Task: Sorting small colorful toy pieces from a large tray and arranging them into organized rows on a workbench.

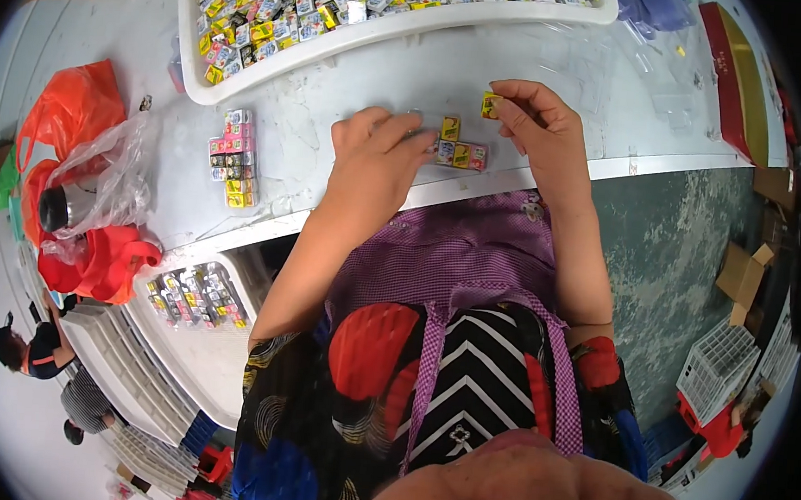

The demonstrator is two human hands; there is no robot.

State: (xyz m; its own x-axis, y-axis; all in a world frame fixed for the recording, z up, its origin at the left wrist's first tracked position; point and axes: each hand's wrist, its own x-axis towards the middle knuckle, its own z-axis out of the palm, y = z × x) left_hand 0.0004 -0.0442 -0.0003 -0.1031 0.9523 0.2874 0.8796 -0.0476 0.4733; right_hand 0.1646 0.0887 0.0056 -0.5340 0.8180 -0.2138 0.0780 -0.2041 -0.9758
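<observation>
Right hand (543,135) pinches a small yellow box (489,106) over the bench (297,141), just right of a little box group (463,155) near the front edge.
Thumb and index finger grip the yellow box; the left hand (370,160) bends its fingers at the group's left end, though whether they grasp anything I cannot tell. For neat placing, a light pinch, faces squared to the neighbours and left fingertips steadying the row should serve best. The bench is pale and scuffed, with a white tray (350,46) of loose boxes toward its far side, a longer block of boxes (232,159) left of the hands, and a red bag (90,103) by its left end. Below the front edge, worn green floor (641,258) shows at right.
</observation>
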